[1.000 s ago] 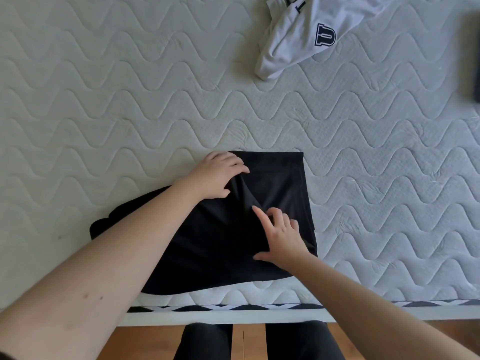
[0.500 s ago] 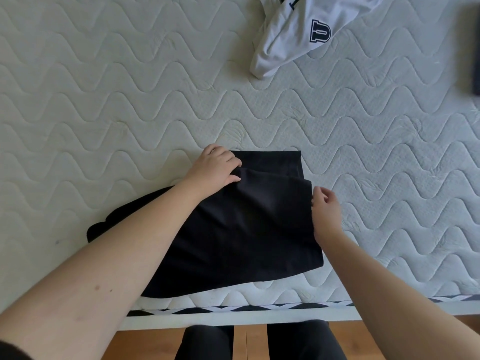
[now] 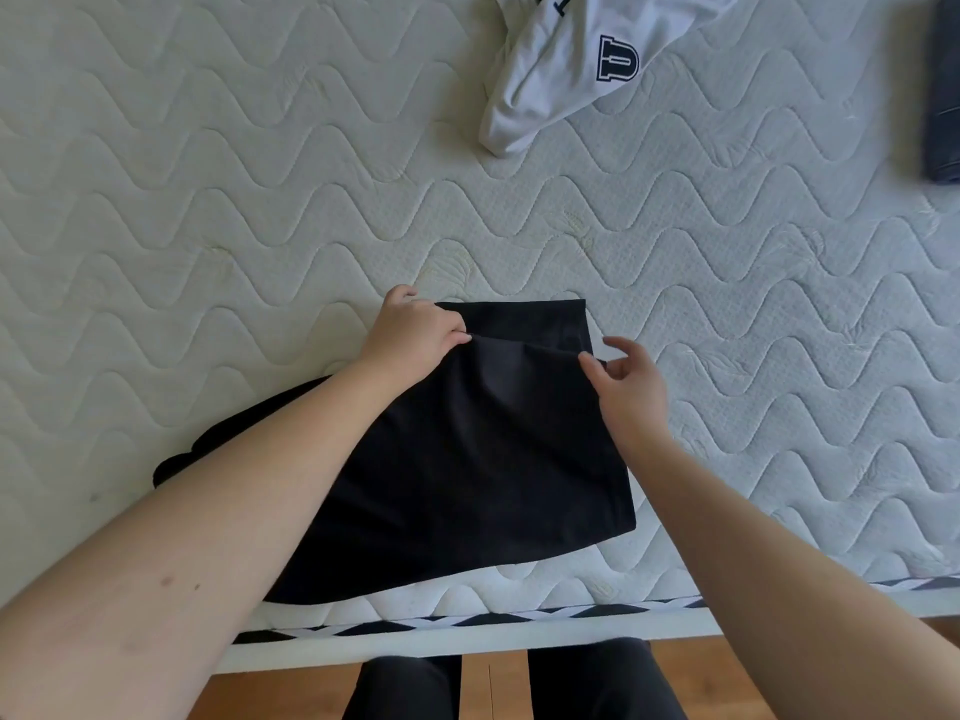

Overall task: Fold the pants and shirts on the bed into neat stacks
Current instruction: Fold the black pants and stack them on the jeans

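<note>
A black garment (image 3: pixel 467 459) lies partly folded on the white quilted mattress (image 3: pixel 208 200), close to its front edge. My left hand (image 3: pixel 415 330) grips the far left end of the garment's top layer. My right hand (image 3: pixel 628 376) is at the right end of that same fold edge, with thumb and forefinger pinching the cloth and the other fingers loose. Between my hands the top layer is slightly raised and wrinkled. A white garment (image 3: pixel 571 70) with a dark letter print lies crumpled at the far side of the mattress.
A dark grey folded garment (image 3: pixel 943 96) sits at the right edge of the view. The mattress's front border (image 3: pixel 467 621) with black-and-white trim runs below the black garment. Wooden floor (image 3: pixel 493 688) and my dark-trousered legs show beneath it.
My right hand left the middle of the black garment, went to its right edge and then up to the fold's right end. The left hand kept its grip.
</note>
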